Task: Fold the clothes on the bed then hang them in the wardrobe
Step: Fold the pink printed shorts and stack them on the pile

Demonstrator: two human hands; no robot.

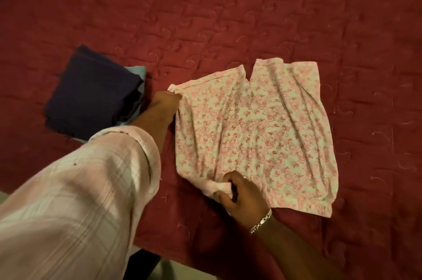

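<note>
Clearly the fold in hand is the next one across the pink floral garment (255, 129), which lies spread on the dark red quilted bed (228, 17), just right of a folded stack with a dark navy piece (91, 95) on top. The left hand (165, 106) pinches the garment's far left corner, its fingers hidden behind the hand, and the right hand (242, 197), a silver bracelet (261, 222) at its wrist, has its fingers curled tight around a bunch of cloth at the near left corner. To do this well, I would lift both corners together, keep the edge between them taut, and carry it over to meet the right edge squarely. Diagonal wrinkles run through the middle, so a flat palm over the cloth first would probably help. The bunch in the right hand risks leaving a lump unless it is spread.
</note>
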